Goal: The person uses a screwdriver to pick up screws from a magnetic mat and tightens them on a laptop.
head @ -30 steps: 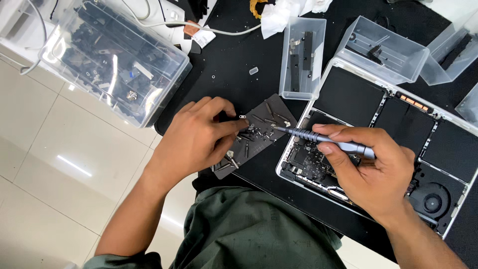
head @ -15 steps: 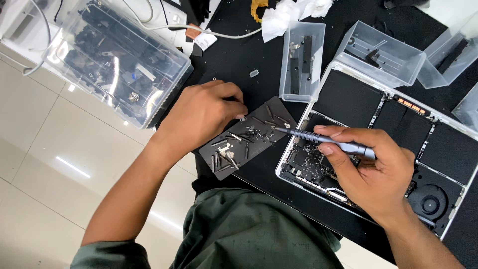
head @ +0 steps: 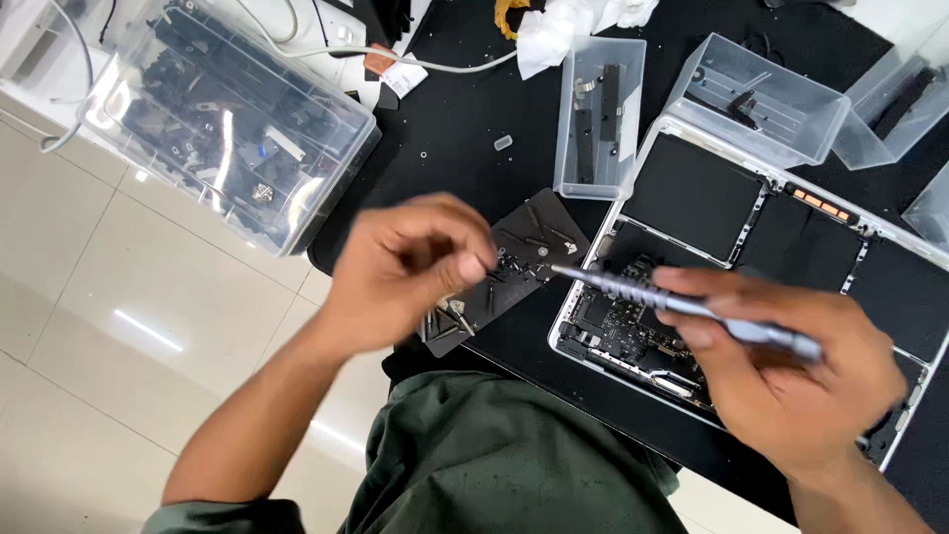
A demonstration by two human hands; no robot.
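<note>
My right hand (head: 791, 371) grips a grey screwdriver (head: 682, 305), its tip pointing left over the edge of an opened laptop (head: 751, 247) with black battery cells and a circuit board showing. My left hand (head: 410, 262) hovers over a small dark magnetic mat (head: 524, 252) strewn with screws, fingertips pinched together close to the screwdriver tip. Motion blur hides whether a screw sits between those fingertips.
A large clear lidded box (head: 222, 124) of parts sits at the table's left edge. Clear open bins (head: 598, 109) (head: 756, 94) stand behind the laptop. White cable (head: 435, 64) and crumpled tissue (head: 549, 30) lie at the back. Pale floor tiles (head: 119, 326) lie to the left.
My left hand has lifted off the mat and drawn its fingertips toward the screwdriver tip. My right hand has shifted right and raised the screwdriver slightly.
</note>
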